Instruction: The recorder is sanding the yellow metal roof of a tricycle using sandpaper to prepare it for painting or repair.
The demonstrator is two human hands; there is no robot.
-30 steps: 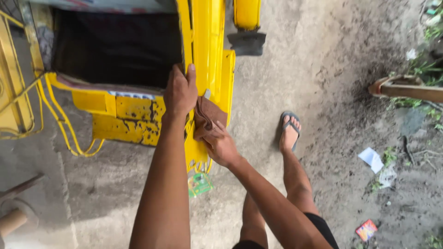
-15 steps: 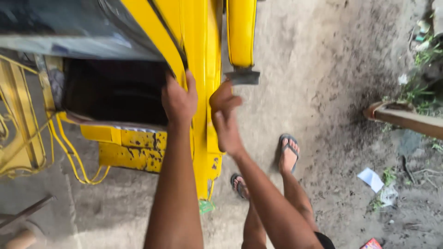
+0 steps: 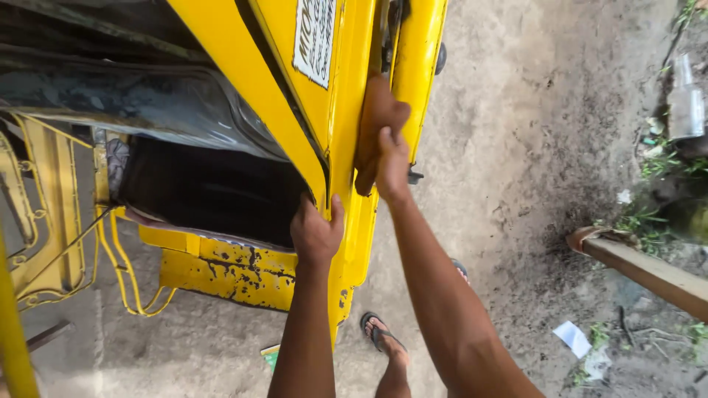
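My right hand (image 3: 393, 163) has climbed toward 12 o'clock since the frame 0.5 s ago, fingers closed on the brown rag (image 3: 376, 121) and pressing it flat on the yellow vehicle panel (image 3: 346, 88). My left hand (image 3: 316, 230), at 7 o'clock of the rag, keeps gripping the panel's edge beside the dark opening (image 3: 210, 191). 1 sandalled foot (image 3: 385, 343) shows on the dirt ground (image 3: 531, 147) at 6 o'clock.

- My left hand (image 3: 316, 230) grips the edge of the yellow vehicle panel (image 3: 346, 110).
- My right hand (image 3: 392, 163) presses a brown rag (image 3: 375, 121) against that panel.
- My sandalled foot (image 3: 383, 340) stands on sandy ground (image 3: 531, 147).
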